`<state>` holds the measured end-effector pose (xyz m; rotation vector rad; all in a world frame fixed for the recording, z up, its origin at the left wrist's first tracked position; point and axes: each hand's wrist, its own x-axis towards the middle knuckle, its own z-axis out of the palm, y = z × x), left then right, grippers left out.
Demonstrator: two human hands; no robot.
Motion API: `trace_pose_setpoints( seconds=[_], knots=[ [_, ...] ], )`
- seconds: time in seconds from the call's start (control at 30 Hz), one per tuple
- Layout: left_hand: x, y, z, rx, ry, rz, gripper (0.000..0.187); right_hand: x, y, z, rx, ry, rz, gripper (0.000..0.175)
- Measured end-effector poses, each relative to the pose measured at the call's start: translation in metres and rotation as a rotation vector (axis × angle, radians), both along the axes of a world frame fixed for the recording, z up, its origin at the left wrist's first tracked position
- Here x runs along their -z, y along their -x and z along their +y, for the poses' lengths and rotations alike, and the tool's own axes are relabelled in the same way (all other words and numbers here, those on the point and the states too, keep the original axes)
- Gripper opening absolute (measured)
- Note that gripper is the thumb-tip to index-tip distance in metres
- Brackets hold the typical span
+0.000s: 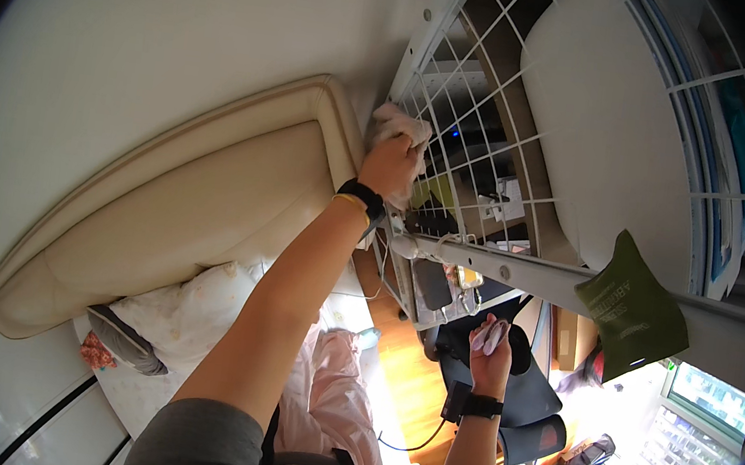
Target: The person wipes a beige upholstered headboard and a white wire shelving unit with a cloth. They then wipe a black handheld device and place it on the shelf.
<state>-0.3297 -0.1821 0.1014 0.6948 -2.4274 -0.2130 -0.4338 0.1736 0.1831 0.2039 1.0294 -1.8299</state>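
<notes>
My left hand (389, 168) reaches up and grips a crumpled pale pink cloth (396, 124). The cloth lies against the edge of a white wire-grid panel (474, 140), near its upright post and the corner of the bed's headboard. Lower and to the right, my right hand (490, 362) is closed around a small folded light-pink item (489, 335), perhaps cloth. Beneath the left hand, a white horizontal rail (535, 270) meets the post, with a cord tied around it. Both wrists wear black bands.
A cream padded headboard (210, 192) runs along the wall, with a pillow (185, 307) below. A green pouch (635, 306) bearing writing hangs over the rail. A small shelf (436, 310) holds a dark phone-like object. Near my right hand stands a black chair (526, 398). A cable hangs from the right wristband.
</notes>
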Motion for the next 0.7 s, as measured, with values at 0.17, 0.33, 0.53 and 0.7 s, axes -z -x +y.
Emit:
trace_pose_setpoints(
  seconds=[0.17, 0.33, 0.53, 0.7],
  knots=[
    [-0.007, -0.001, 0.010, -0.030, -0.112, -0.119, 0.015, 0.000, -0.008, 0.000, 0.059, -0.054, -0.046, 0.032],
    [-0.037, -0.009, 0.028, -0.065, -0.164, -0.196, 0.020, -0.005, -0.009, -0.001, 0.005, 0.016, -0.002, 0.029],
    [-0.043, -0.012, 0.027, 0.060, -0.687, 0.125, 0.026, -0.003, -0.001, -0.002, -0.049, 0.066, 0.012, 0.028],
    [-0.031, -0.019, 0.041, -0.058, -0.716, 0.004, 0.025, -0.002, -0.003, -0.005, -0.090, 0.093, 0.030, 0.027]
  ],
)
